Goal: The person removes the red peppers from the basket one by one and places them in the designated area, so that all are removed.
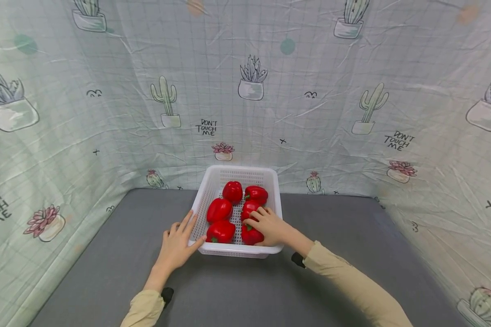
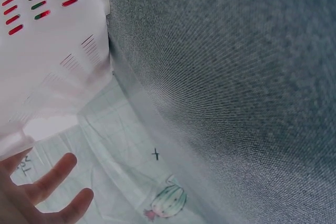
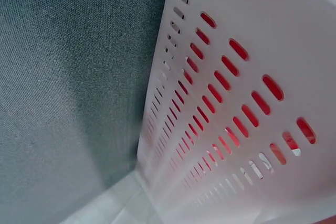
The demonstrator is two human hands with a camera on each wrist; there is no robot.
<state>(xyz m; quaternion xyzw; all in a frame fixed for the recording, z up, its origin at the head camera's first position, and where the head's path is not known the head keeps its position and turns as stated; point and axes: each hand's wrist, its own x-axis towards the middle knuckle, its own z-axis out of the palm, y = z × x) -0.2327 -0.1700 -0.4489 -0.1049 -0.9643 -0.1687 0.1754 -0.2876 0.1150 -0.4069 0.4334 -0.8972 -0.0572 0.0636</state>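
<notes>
A white plastic basket [image 1: 241, 248] with slotted walls holds several red bell peppers in two rough columns. My left hand [image 1: 175, 247] rests against the basket's left side near the front corner, fingers spread and thumb at the rim. In the left wrist view a few fingers [image 2: 55, 179] show beside the basket wall [image 2: 47, 72]. Reaching over the right rim, my right hand [image 1: 272, 227] grips the front right red bell pepper [image 1: 250, 235], its fingers across the top and partly covering the pepper [image 1: 249, 208] behind. The right wrist view shows only the slotted wall [image 3: 220, 98], with red behind it.
The basket stands on a grey tabletop [image 1: 229, 290], close to a cactus-print cloth [image 1: 294, 136] that hangs behind and at both sides. Front left in the basket lies another pepper [image 1: 221, 231], with two more [image 1: 219, 210] [image 1: 232, 192] behind it; one pepper [image 1: 256, 194] lies back right.
</notes>
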